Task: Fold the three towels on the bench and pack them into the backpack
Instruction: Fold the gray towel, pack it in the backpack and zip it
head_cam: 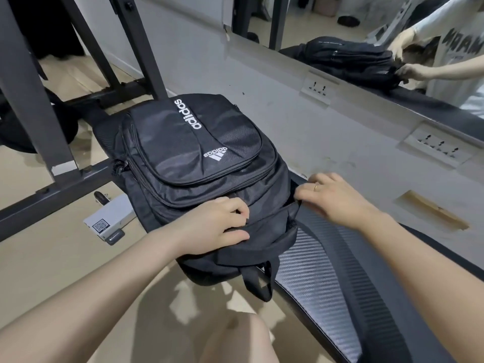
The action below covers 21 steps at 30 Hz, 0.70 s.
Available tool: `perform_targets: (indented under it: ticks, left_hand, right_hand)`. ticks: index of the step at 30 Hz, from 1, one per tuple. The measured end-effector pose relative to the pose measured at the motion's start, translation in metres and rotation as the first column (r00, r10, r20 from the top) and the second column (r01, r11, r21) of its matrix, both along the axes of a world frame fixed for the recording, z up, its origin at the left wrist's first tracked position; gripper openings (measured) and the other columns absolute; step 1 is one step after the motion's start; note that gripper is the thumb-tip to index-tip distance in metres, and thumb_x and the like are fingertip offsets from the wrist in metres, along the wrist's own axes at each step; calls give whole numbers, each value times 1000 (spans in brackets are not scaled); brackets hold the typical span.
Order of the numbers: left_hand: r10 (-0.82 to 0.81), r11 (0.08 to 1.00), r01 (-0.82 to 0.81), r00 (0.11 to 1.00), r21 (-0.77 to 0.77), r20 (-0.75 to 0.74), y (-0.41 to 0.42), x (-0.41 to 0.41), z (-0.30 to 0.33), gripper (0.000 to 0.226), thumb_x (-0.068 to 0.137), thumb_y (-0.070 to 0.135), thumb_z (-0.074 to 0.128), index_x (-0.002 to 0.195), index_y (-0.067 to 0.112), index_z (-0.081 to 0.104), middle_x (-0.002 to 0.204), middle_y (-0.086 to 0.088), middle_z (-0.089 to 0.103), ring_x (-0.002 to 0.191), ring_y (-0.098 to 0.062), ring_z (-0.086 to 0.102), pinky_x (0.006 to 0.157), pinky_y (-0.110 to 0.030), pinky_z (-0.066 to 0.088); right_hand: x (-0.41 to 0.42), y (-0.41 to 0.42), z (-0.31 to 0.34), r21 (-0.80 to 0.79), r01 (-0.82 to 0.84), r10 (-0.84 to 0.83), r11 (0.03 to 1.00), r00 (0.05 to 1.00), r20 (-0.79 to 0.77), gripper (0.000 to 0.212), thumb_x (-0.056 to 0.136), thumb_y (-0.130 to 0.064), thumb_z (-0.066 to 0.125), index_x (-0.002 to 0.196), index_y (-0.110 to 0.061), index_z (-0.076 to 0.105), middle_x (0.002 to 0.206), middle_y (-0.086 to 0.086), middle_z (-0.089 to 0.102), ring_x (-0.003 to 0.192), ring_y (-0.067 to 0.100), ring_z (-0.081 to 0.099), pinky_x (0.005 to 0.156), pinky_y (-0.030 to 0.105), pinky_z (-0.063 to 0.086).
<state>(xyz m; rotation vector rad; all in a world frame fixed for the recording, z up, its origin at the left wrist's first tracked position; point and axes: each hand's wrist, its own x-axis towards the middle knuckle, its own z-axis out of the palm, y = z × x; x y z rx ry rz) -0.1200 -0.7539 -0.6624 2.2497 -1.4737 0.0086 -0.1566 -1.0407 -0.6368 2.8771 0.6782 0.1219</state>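
Black nylon backpack lies flat on the bench; we pinch its near top edge with our left hand, while our right hand grips the right corner.

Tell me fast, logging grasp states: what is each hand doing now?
Left hand: fingers pinch the backpack at its top zipper.
Right hand: fingers grip the backpack's top edge.
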Motion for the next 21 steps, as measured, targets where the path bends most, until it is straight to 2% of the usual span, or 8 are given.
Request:
perform_targets:
  ticks: [3, 6, 9, 12, 15, 17, 19, 21]
  left_hand:
    - [65, 996, -71, 994, -62, -85, -4, -5, 1, 35, 85, 45, 39, 67, 16, 49, 114, 4, 61, 87, -11, 57, 74, -17, 37]
    - [152, 975, -159, 987, -154, -52, -7, -20, -2, 34, 88, 38, 38, 104, 17, 60, 121, 8, 59, 106, -7, 55, 87, -22, 45]
    - [262, 863, -289, 957, -415, -124, 7, -32, 10, 24, 89, 21, 39, 110, 21, 52, 104, 10, 58, 98, -2, 51, 88, -10, 36]
    - [454, 649, -497, 861, -576, -232, 32, -34, 14, 17, 89, 17, 37, 96, 21, 51, 86, 15, 52, 84, 6, 47, 80, -6, 35]
    - [592, 446, -726, 678, -523, -436, 59, -30, 0, 16, 91, 14, 36, 93, 23, 50, 85, 16, 50, 80, 0, 49, 79, -14, 39]
    - [636, 343, -849, 524, -401, -566, 75, -26, -13, 21, 93, 4, 35, 91, 19, 50, 87, 7, 53, 81, -11, 52, 80, -26, 42]
    - [660, 288, -917, 398, -275, -637, 87, -22, -28, 26, 94, 0, 33, 90, 16, 52, 92, 0, 56, 88, -16, 54, 84, -29, 42]
    - [646, 306, -927, 370, -218, -668, 93, -21, -39, 28, 94, 2, 33, 93, 18, 56, 100, -2, 60, 100, -19, 56, 94, -33, 43]
  right_hand:
    - [6, -5, 1, 54, 176, -177, 983, 984, 28, 21, 82, -9, 63, 100, -21, 64, 100, -7, 69, 99, 31, 56, 75, 34, 33]
    - [2, 19, 0, 299, 406, -420, 864, 907, -17, 26, 80, -9, 45, 98, -9, 64, 100, 6, 67, 102, 34, 53, 83, 38, 36]
    - [-10, 67, 14, 403, 196, -321, 894, 908, 269, 28, 73, -16, 37, 87, -5, 58, 83, 14, 61, 77, 35, 57, 69, 36, 38]
    - [-12, 123, 25, 345, -126, -22, 930, 919, 394, 21, 78, -18, 47, 92, -8, 60, 89, 10, 63, 78, 31, 58, 69, 35, 34]
    - [-5, 161, 17, 199, -256, 202, 946, 946, 253, 36, 79, -41, 52, 99, -13, 63, 103, 6, 63, 93, 27, 60, 81, 35, 39]
    - [-2, 172, 5, 90, -219, 202, 972, 965, 168, 46, 70, -47, 66, 103, -16, 62, 106, 6, 63, 94, 27, 60, 81, 36, 44]
    - [3, 176, -4, 48, -169, 157, 984, 970, 187, 50, 60, -38, 79, 101, -18, 58, 96, 5, 63, 84, 27, 60, 72, 34, 48]
    - [8, 177, -7, 21, -131, 122, 991, 961, 247, 47, 59, -24, 80, 94, -18, 50, 83, 3, 61, 73, 26, 59, 61, 31, 45]
